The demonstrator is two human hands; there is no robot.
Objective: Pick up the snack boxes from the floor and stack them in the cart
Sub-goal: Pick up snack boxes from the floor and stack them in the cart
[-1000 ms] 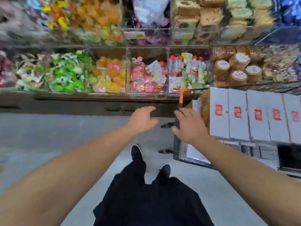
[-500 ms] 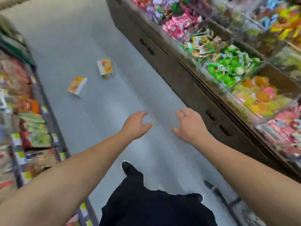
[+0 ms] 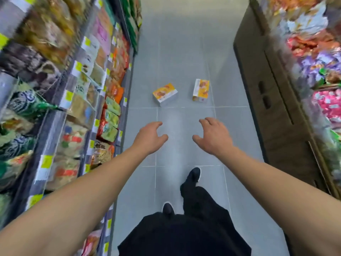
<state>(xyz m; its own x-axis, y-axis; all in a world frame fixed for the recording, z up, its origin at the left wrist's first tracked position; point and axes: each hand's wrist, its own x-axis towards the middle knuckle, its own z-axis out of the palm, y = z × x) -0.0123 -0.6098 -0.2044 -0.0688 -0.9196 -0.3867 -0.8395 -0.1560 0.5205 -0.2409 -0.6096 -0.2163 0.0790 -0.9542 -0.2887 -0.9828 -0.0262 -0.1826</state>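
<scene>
Two orange and yellow snack boxes lie on the grey tiled floor ahead of me: the left snack box (image 3: 165, 94) lies flat and turned at an angle, the right snack box (image 3: 201, 90) stands on its long edge. My left hand (image 3: 150, 137) and my right hand (image 3: 214, 136) are stretched out in front of me, fingers spread and loosely bent, holding nothing. Both hands are short of the boxes, with about one floor tile between. The cart is out of view.
I stand in a narrow shop aisle. Shelves of snack bags (image 3: 77, 85) line the left side. A brown counter (image 3: 273, 93) with bins of wrapped sweets (image 3: 321, 67) runs along the right. My legs and dark shoes (image 3: 192, 175) are below the hands.
The view has swung from the cart and sweet bins round to look down the aisle. The two boxes now lie straight ahead and nearer. Both hands stay open and empty.
</scene>
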